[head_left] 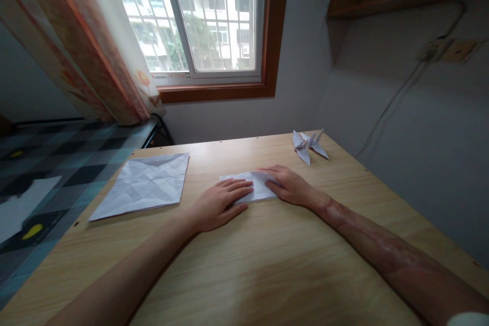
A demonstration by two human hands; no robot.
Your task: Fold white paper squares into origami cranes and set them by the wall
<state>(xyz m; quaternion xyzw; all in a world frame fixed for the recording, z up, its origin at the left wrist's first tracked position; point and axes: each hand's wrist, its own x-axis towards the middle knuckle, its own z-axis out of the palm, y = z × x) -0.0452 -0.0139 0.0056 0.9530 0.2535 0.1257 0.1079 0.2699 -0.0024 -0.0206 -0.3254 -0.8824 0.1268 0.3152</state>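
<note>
A folded sheet of white paper [260, 186] lies on the wooden table in front of me. My left hand [219, 202] rests flat over its left part, fingers stretched out and slightly apart. At the paper's right end, my right hand [288, 183] grips the edge, with the thumb on the near face and the fingers along the far side. The fingertips of that hand are partly hidden by the paper. A stack of creased white paper [153, 183] lies to the left of my left hand. Beyond my right hand stand folded paper cranes [309, 146].
The wooden table [244, 270] has its far edge near the wall below a barred window [217, 15]. On the left is a bed with a checked cover [95, 142] and some white paper [26, 206]. A cable [393, 97] hangs from a wall socket on the right.
</note>
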